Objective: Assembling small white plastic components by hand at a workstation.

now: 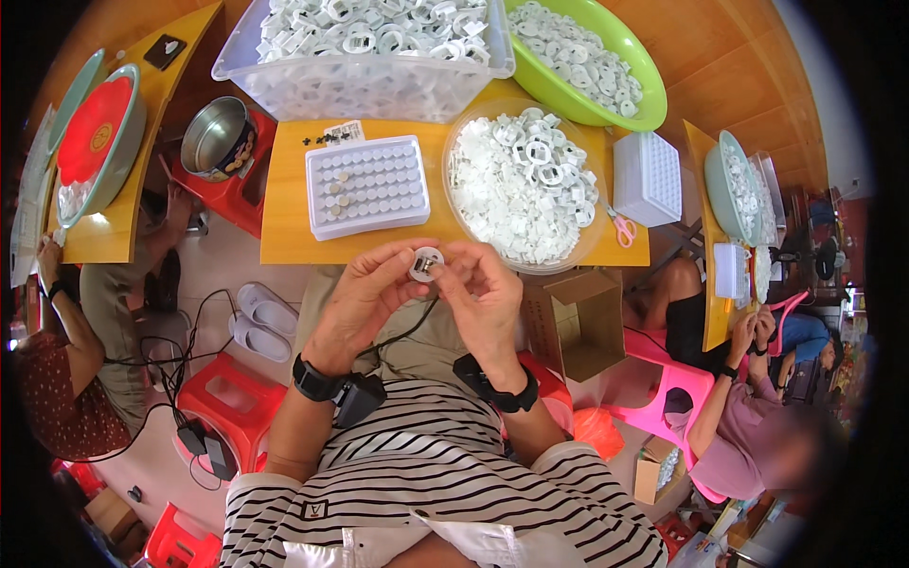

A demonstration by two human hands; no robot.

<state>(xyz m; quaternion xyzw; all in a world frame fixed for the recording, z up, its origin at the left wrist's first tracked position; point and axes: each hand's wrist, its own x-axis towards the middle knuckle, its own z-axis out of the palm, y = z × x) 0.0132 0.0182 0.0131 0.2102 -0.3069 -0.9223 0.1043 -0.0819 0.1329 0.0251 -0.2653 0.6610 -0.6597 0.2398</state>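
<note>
Both hands held a small white disc (pixel 426 264) just in front of the bench (pixel 288 204).
The disc's recessed face, with dark and metallic pieces inside, tilted up toward the head camera; its outline was round, so its central axis ran roughly toward the wearer's head. Both forearms rose from the lower edge and angled inward, wrists strapped, fingers bent. The left hand (pixel 367 292) stood narrow, gripping the disc by its left edge between thumb and curled fingers. The right hand (pixel 485 301) was pinched too, thumb at the lower right edge and forefinger close above. The disc lay between the two sets of fingertips, near the tray (pixel 369 225) and the round tub (pixel 547 269) on the bench.
</note>
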